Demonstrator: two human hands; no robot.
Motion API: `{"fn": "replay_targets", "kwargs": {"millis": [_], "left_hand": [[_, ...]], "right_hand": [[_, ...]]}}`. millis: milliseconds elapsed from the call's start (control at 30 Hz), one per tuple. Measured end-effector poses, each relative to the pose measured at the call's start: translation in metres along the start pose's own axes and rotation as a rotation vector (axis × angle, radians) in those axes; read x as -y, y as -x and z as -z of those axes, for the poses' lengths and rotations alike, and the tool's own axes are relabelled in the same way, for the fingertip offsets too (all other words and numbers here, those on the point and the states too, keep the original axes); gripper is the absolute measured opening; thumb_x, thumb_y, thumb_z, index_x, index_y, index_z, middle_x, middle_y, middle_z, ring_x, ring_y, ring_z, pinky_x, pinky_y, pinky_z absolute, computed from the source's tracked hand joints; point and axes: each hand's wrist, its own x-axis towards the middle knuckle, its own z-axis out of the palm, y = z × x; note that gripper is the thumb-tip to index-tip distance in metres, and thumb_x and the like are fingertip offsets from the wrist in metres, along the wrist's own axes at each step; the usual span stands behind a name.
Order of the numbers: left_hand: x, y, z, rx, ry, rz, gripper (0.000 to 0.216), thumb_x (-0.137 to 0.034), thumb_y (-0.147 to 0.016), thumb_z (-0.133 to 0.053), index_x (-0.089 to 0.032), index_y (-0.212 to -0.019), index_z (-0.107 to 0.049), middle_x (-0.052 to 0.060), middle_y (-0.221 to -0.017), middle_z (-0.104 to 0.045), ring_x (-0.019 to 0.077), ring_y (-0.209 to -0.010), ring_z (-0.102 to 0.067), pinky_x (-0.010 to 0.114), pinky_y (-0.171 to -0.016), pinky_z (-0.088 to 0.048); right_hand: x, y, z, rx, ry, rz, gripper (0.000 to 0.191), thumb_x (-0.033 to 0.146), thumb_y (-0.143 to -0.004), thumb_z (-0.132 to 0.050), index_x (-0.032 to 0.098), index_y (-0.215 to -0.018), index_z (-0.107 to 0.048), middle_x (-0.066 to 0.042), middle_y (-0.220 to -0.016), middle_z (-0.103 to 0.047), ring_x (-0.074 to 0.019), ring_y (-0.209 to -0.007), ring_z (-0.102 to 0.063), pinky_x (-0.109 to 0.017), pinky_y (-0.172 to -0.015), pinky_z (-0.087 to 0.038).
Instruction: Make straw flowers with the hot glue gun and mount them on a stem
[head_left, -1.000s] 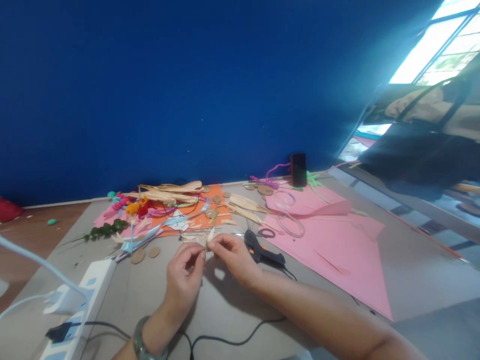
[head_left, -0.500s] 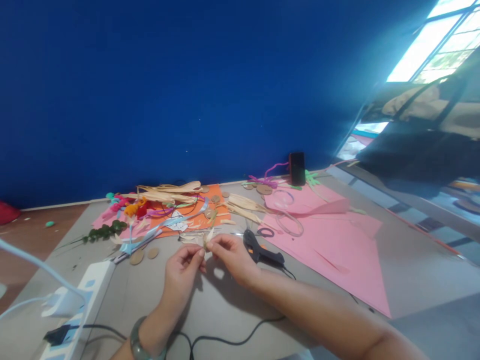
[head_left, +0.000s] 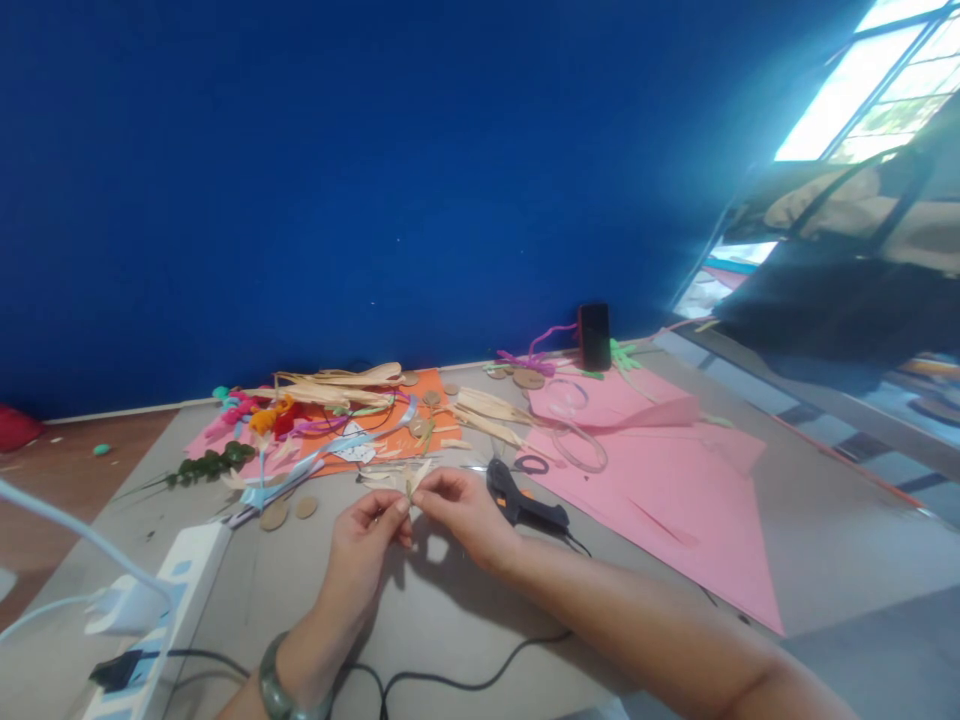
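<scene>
A small pale piece with petal-like strips (head_left: 411, 482), perhaps dried husk, is pinched between the fingertips of both hands above the grey table. My left hand (head_left: 367, 530) is closed on its lower left side, thumb against the fingers. From the right, my right hand (head_left: 461, 515) pinches it with thumb and forefinger. The fingertips hide its base. Just right of my right hand lies a black glue gun (head_left: 525, 502). Loose pale strips (head_left: 379, 478) lie on the table behind the fingers.
Pink paper sheets (head_left: 660, 500) cover the right side. Husk bundles (head_left: 491, 412), wooden discs (head_left: 274, 515) and an orange sheet (head_left: 427, 385) lie behind. A power strip (head_left: 191, 570) with cables stands at left; a phone (head_left: 595, 338) leans on the blue wall (head_left: 450, 180). A person (head_left: 840, 290) is at right.
The strips of the small pale piece now fan apart to both sides above the fingertips; before, one stood more upright. Both hands have stayed almost in place.
</scene>
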Motion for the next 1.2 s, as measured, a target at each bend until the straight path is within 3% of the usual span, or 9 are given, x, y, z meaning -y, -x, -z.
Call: {"fn": "replay_targets", "kwargs": {"millis": [367,733,933,1200], "left_hand": [[0.008,0.001,0.004,-0.021,-0.090,-0.025,0.023,-0.037,-0.074,-0.070,-0.015,-0.078,-0.063,-0.003,-0.054,-0.059,0.0112,-0.047,-0.055,0.022,-0.046,-0.046],[-0.004,0.004,-0.006,0.029,0.148,0.168,0.024,-0.037,-0.073,-0.071,-0.014,-0.077,-0.062,-0.004,-0.052,-0.055,0.0067,-0.045,-0.047,0.016,-0.043,-0.039],[-0.003,0.001,-0.004,0.055,0.273,0.230,0.023,-0.031,-0.069,-0.076,-0.015,-0.082,-0.064,-0.001,-0.074,-0.059,0.0054,-0.051,-0.049,0.016,-0.043,-0.039],[-0.001,0.000,0.000,0.152,0.329,0.306,0.015,-0.027,-0.074,-0.072,-0.014,-0.079,-0.065,-0.001,-0.067,-0.056,0.0052,-0.051,-0.045,0.016,-0.043,-0.033]], "right_hand": [[-0.006,-0.004,0.002,-0.018,0.050,-0.006,0.019,0.027,-0.066,-0.074,0.016,-0.060,-0.060,0.002,-0.058,-0.057,-0.0083,-0.052,-0.048,-0.024,-0.054,-0.038],[0.001,-0.004,0.000,-0.033,-0.019,-0.075,0.017,0.025,-0.066,-0.071,0.015,-0.059,-0.059,0.002,-0.057,-0.058,-0.0079,-0.052,-0.047,-0.022,-0.053,-0.036],[-0.002,-0.004,0.000,-0.059,-0.062,-0.103,0.016,0.024,-0.064,-0.071,0.015,-0.060,-0.059,0.004,-0.055,-0.054,-0.0070,-0.051,-0.042,-0.022,-0.051,-0.030],[0.000,-0.002,-0.002,-0.048,-0.090,-0.107,0.015,0.023,-0.065,-0.071,0.015,-0.059,-0.059,0.005,-0.053,-0.049,-0.0067,-0.050,-0.038,-0.022,-0.051,-0.028]]}}
